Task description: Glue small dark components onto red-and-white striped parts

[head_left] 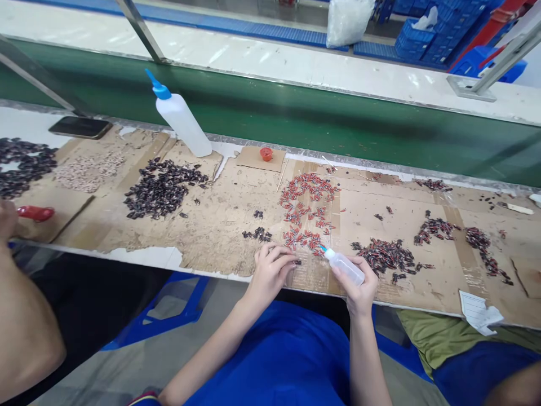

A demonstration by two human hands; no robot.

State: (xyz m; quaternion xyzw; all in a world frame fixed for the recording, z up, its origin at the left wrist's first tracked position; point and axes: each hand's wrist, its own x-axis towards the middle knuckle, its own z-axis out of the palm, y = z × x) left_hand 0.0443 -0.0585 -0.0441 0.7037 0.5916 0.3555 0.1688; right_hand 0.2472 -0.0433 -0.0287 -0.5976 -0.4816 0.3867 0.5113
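My left hand [273, 266] is at the front edge of the cardboard, thumb and fingertips pinched on a small dark part [297, 262]. In my right hand [362, 286] is a small clear squeeze bottle [347, 269], its blue tip pointing left, close to the red-and-black parts [307, 239] spread in the middle. A few black parts [258, 234] lie just beyond my left hand. Right of the bottle sits a denser heap of red-and-black parts [386, 255]. Farther left is a big pile of black parts [158, 189].
A large white bottle [183, 121] with a blue nozzle stands at the back, left of a red cap [266, 154] on a cardboard square. A phone [80, 127] lies at the back left. Another person's arm [25, 321] is at the left, near a red object [36, 213].
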